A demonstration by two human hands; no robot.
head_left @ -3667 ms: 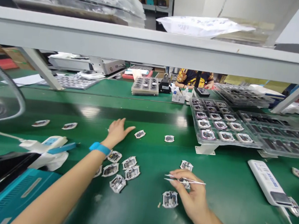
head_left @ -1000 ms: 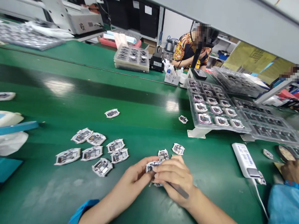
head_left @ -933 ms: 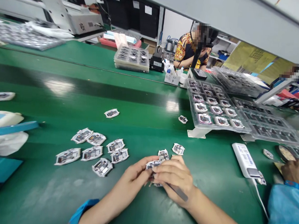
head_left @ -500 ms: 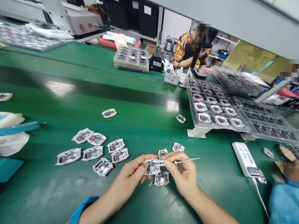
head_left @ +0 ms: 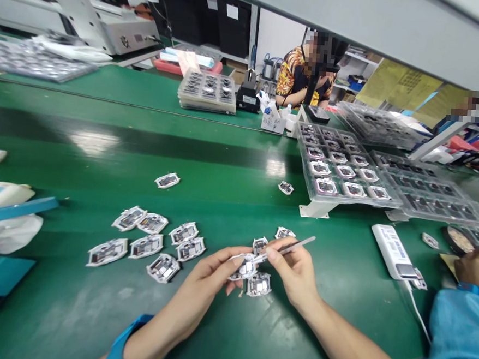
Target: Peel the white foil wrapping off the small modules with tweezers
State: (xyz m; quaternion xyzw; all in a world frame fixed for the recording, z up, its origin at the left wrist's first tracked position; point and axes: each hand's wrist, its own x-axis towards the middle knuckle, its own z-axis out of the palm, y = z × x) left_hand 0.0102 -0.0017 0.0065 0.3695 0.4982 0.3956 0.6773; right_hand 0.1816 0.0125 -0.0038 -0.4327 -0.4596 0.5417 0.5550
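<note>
One small circuit module (head_left: pixel 245 266) was pinched just above the green belt (head_left: pixel 221 200) by the left hand (head_left: pixel 208 278), and tweezers (head_left: pixel 292 247) were gripped in the right hand (head_left: pixel 298 274). A slipped tip could have scratched it, or knocked it onto the loose module (head_left: pixel 259 284) below.

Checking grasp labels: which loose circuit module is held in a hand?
The module pinched by the left hand, tweezers from the right hand at it; the other loose ones lie on the green table.
</note>
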